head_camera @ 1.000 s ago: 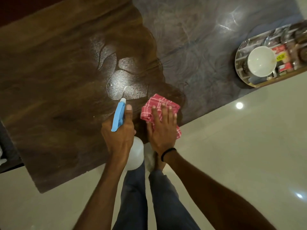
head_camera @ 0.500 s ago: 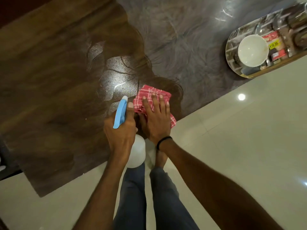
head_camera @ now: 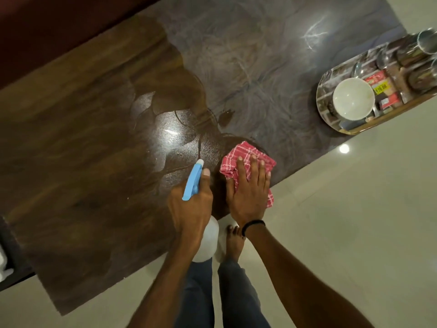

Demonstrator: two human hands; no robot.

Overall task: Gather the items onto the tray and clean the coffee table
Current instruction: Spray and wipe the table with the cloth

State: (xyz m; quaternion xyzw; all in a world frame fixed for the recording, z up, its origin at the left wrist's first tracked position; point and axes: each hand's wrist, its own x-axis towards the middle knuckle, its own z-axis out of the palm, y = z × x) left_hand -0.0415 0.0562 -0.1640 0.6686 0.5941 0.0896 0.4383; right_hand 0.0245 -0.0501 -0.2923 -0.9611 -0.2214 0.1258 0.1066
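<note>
While the person stands at the near edge of the coffee table (head_camera: 82, 162), both hands work side by side just over that edge. The left hand (head_camera: 191, 204) is wrapped round the neck of a spray bottle (head_camera: 192, 181), forefinger laid along the blue trigger head and the white body hanging below the wrist, off the table. The bottle's long axis runs away from the person, and the nozzle points at the tabletop ahead. Just to its right, the right hand (head_camera: 250, 195) lies flat with fingers straight and spread, pressing a red checked cloth (head_camera: 246, 152) onto the wood; the cloth reaches past the fingertips and slightly over the table's edge. Ahead and to the left of the cloth, straight off the nozzle, a wet patch (head_camera: 170, 133) glistens. By my reading, the next wipe runs that way, and the right hand is the one placed for it. Well apart at the far right, the tray (head_camera: 318, 98) holds a white bowl (head_camera: 353, 99), snack packets (head_camera: 383, 91) and steel cups (head_camera: 428, 41).
</note>
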